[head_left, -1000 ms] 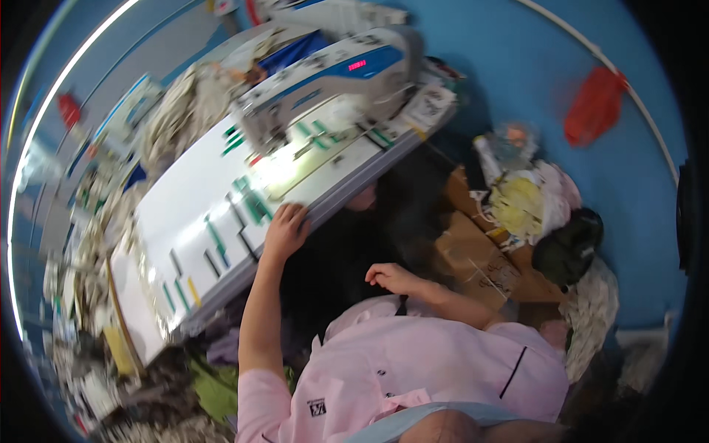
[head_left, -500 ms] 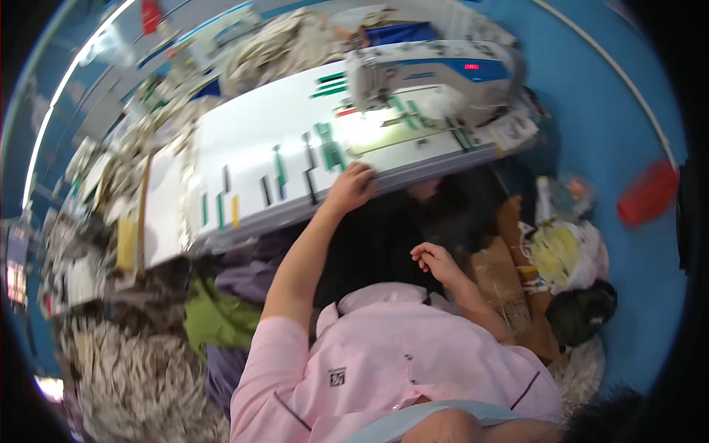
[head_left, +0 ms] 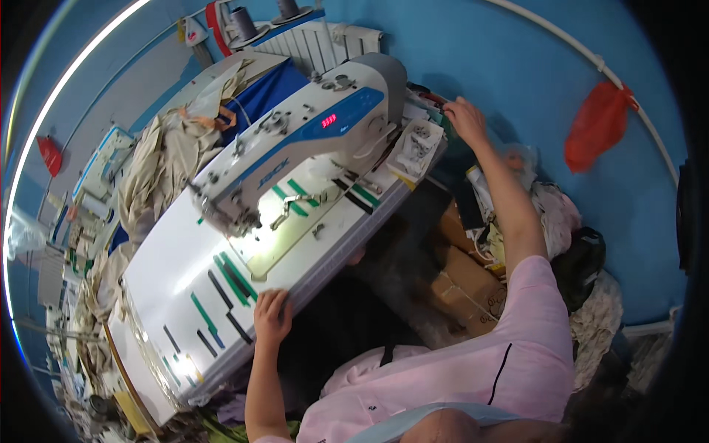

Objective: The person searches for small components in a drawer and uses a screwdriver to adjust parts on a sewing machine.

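Note:
My left hand (head_left: 272, 316) rests on the front edge of the white sewing table (head_left: 166, 277), its fingers loosely bent and nothing seen in them. Close beside it lie green and black strips (head_left: 235, 279) in a row. Out at the table's right end, my right hand (head_left: 464, 118) reaches to a pile of small items (head_left: 422, 103), fingers apart at its edge. Nothing shows in that hand, though its fingertips partly hide what they touch. Between my hands stands a white and blue sewing machine (head_left: 295, 133), its lamp lit over the needle area. A white tray of small metal parts (head_left: 419, 148) sits near my right forearm.
Beige cloth (head_left: 159, 170) is heaped behind the machine, beside blue fabric (head_left: 269, 100). Below my right arm are a cardboard box (head_left: 465, 288) and bagged scraps (head_left: 557, 210). A red bag (head_left: 600, 127) hangs on a wall pipe.
My view has turned toward the right. My right hand has gone from in front of my chest out to the table's right end. My left hand stays at the table edge.

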The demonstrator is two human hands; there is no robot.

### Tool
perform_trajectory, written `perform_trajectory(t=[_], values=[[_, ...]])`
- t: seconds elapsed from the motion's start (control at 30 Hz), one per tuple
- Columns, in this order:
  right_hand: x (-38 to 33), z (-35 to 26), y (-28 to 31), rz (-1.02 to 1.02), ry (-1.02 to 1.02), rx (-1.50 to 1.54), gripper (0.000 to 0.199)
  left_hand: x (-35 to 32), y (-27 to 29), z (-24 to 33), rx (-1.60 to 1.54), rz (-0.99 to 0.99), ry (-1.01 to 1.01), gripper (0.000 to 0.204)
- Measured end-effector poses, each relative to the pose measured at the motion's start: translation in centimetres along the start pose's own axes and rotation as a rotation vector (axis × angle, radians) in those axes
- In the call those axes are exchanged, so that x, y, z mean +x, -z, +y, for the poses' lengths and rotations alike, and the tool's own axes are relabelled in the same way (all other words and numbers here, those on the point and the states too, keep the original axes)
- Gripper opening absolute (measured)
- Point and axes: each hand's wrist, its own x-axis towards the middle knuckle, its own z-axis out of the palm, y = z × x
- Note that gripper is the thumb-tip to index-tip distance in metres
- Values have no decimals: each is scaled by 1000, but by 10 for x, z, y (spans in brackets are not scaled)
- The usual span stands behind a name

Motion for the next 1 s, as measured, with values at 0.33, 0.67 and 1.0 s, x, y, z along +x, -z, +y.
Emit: perform_trajectory(t=[0.33, 0.67, 1.0], values=[[70, 60, -82, -354, 167, -263, 27, 10, -2, 0, 45, -40, 35, 27], [81, 56, -78, -433, 264, -150, 35, 14, -5, 2, 76, -70, 54, 23], [84, 63, -84, -475, 200, -148, 36, 13, -5, 2, 71, -69, 54, 23]])
